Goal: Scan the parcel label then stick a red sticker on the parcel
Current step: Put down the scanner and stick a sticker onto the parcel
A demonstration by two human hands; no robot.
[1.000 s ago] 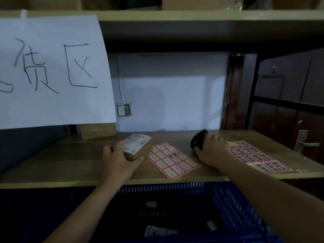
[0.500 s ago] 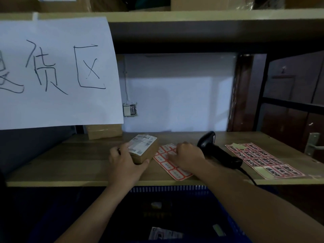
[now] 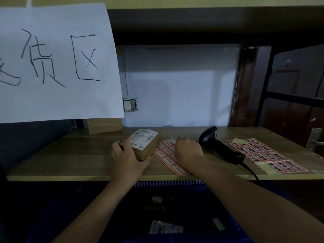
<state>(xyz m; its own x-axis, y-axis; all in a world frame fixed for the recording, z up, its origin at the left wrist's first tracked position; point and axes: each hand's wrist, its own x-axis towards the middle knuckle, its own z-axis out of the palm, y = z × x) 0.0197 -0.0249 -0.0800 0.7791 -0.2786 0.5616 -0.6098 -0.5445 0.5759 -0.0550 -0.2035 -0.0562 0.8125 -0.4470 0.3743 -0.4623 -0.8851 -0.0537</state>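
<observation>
A small brown cardboard parcel (image 3: 148, 149) with a white printed label on top sits on the wooden shelf (image 3: 70, 158). My left hand (image 3: 127, 159) grips its near left corner. Beside it on the right lies a sheet of red-bordered stickers (image 3: 166, 153). My right hand (image 3: 188, 152) rests on that sheet, fingers bent down onto the stickers; whether a sticker is pinched is hidden. The black barcode scanner (image 3: 219, 145) lies on the shelf just right of my right hand, untouched, its cable running off the front edge.
A second red sticker sheet (image 3: 266, 155) lies at the shelf's right end. Another brown box (image 3: 104, 126) stands at the back left under a large hanging paper sign (image 3: 56, 62). A blue plastic crate (image 3: 175, 216) with packets sits below the shelf edge.
My right hand let go of the scanner, which now lies on the shelf, and moved left onto the sticker sheet. My left hand kept its hold on the parcel.
</observation>
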